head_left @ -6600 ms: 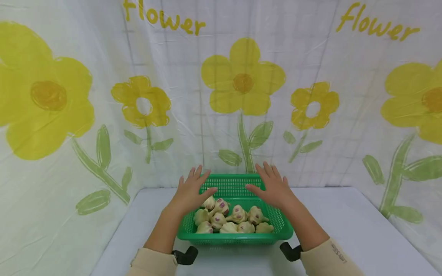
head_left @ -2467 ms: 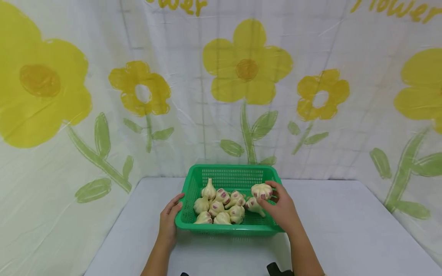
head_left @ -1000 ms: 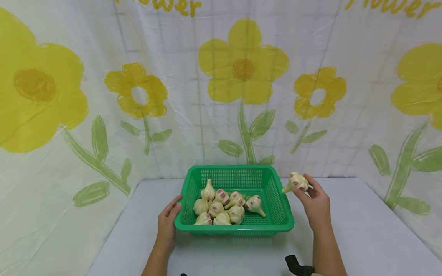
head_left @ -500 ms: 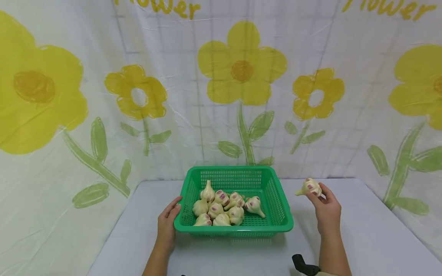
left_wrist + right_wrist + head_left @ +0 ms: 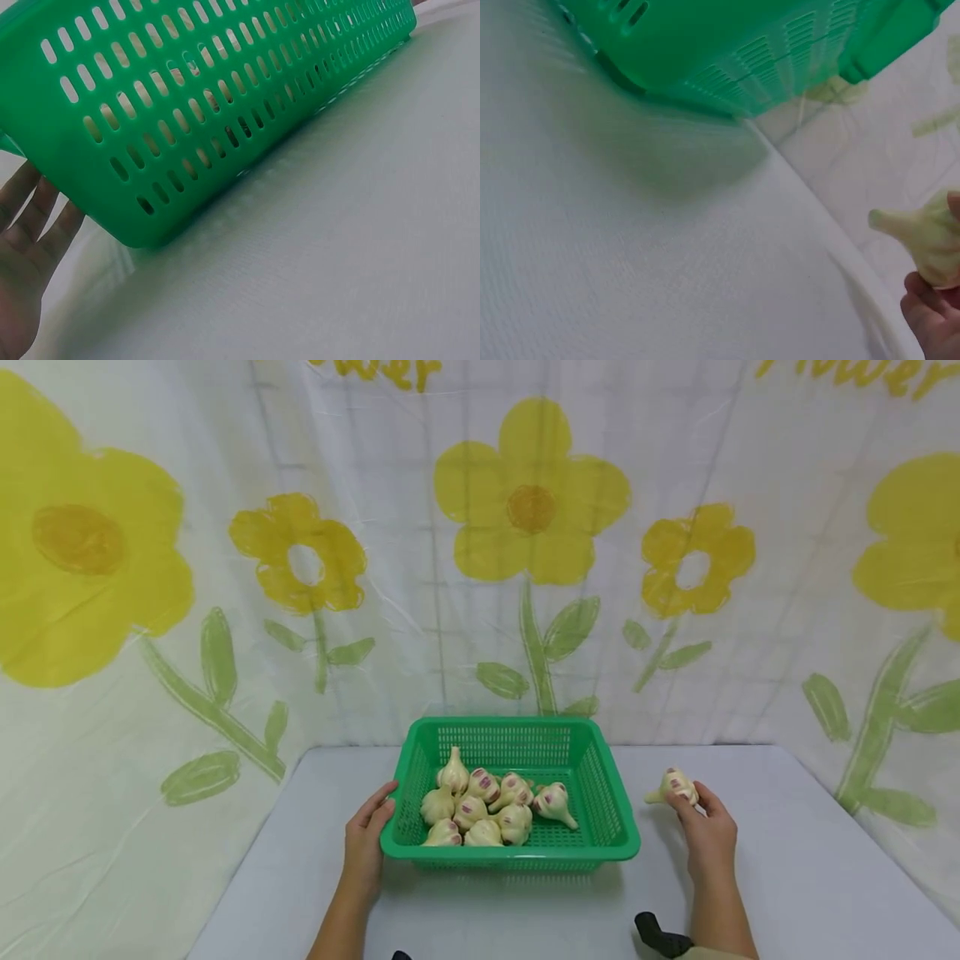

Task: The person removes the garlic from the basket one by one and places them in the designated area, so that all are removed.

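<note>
The right hand [image 5: 711,839] pinches a garlic bulb [image 5: 677,783] between thumb and curled fingers, to the right of the green basket [image 5: 517,853], its stem pointing toward the basket; whether the bulb touches the worktop [image 5: 802,868] is hard to tell. The left hand [image 5: 365,843], fingers fairly straight and slightly spread, touches the basket's left side. Inside, more bulbs [image 5: 470,814] cluster mostly toward the left. A flower-patterned curtain [image 5: 405,635] hangs behind.
</note>
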`<state>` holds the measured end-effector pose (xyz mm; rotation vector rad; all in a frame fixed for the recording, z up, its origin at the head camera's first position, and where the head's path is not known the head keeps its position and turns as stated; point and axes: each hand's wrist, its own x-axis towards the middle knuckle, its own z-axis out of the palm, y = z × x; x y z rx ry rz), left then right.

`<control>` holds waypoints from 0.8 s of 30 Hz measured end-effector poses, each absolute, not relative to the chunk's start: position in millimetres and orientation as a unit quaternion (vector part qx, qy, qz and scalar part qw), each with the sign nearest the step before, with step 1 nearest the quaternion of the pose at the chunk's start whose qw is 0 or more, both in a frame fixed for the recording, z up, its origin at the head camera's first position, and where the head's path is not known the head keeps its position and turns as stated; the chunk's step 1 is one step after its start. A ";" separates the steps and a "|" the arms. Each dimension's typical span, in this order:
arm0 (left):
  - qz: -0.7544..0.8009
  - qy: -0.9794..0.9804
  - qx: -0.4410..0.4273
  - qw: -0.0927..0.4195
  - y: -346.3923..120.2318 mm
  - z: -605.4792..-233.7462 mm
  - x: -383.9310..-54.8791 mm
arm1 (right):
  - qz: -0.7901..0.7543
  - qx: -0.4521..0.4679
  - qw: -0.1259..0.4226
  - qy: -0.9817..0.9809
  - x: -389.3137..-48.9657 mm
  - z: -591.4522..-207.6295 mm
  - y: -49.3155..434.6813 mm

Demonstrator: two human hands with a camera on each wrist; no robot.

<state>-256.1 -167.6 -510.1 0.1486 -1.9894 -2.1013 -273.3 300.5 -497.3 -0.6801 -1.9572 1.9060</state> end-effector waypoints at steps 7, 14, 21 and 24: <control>-0.720 -0.682 0.050 0.119 -167.5 -507.3 -255.9 | 0.611 -0.245 0.117 -0.743 -276.5 -510.5 306.7; -0.714 -0.689 0.051 0.109 -170.0 -508.2 -260.8 | 0.592 -0.243 0.098 -0.762 -281.5 -516.5 306.9; -0.715 -0.688 0.055 0.113 -169.8 -509.8 -260.0 | 0.576 -0.234 0.101 -0.777 -283.1 -514.6 302.4; -0.715 -0.687 0.057 0.117 -169.1 -509.4 -258.7 | 0.570 -0.230 0.104 -0.782 -281.5 -515.7 302.8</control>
